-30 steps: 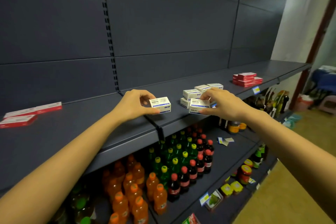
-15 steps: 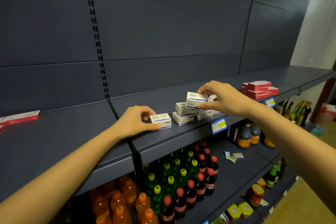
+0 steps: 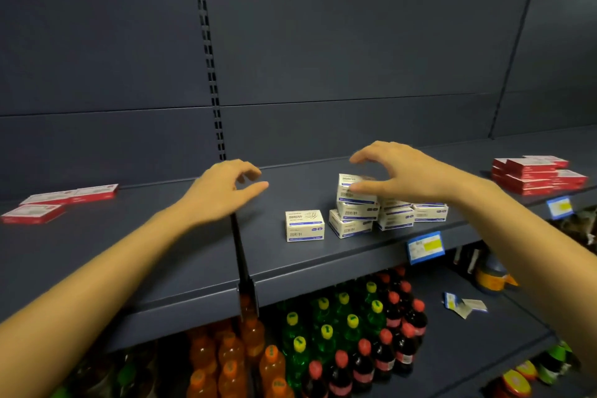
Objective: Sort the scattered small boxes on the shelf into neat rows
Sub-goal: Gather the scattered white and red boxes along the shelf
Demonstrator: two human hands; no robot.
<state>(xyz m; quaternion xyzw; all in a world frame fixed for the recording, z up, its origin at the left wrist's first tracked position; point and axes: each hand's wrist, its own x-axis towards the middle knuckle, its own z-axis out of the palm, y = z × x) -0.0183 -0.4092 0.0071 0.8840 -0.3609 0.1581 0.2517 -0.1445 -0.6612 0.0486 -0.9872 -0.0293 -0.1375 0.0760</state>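
well, on my feed the left grip (image 3: 219, 194) hangs over the shelf (image 3: 161, 252), fingers loosely curled, thumb forward, holding nothing. the lone box (image 3: 304, 225) stands on the shelf to the right of that grip, apart from it and near the front edge. just right of this box sits the pile (image 3: 357, 211) of white boxes, three stacked a bit askew, with side boxes (image 3: 395, 218) low beside them on the right. the right grip (image 3: 410, 174) arches over the top box (image 3: 349, 178), fingers spread in a claw and not closed on it. the thumb lies across the box's front face, and i cannot tell whether it touches. red boxes (image 3: 536, 174) are stacked further right on the same shelf, and red packs (image 3: 64, 200) lie flat far to the left. a blue tag (image 3: 425, 247) hangs on the shelf's front edge. below stand bottles (image 3: 323, 326) with orange, yellow and red caps.
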